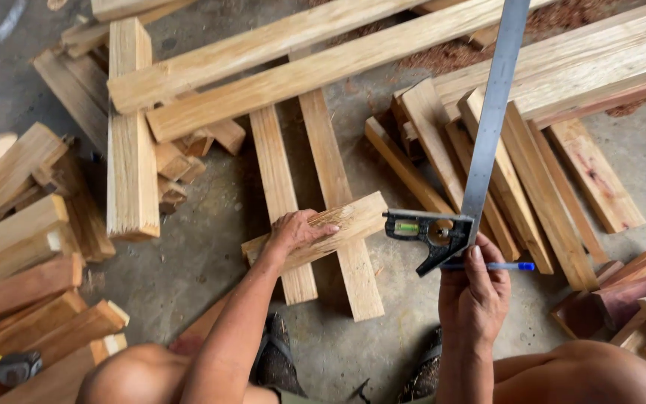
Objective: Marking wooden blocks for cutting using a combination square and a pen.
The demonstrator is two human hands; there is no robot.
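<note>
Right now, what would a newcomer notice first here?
The long steel combination square, held up by the right hand together with a blue pen. Just left of it, the left hand presses a short wood block across two planks on the concrete floor.

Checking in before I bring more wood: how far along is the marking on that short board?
Done: the short board lies across two planks. In hand: left hand presses it down; right hand holds a combination square and blue pen at its end. Left: no pen line shows.
</note>
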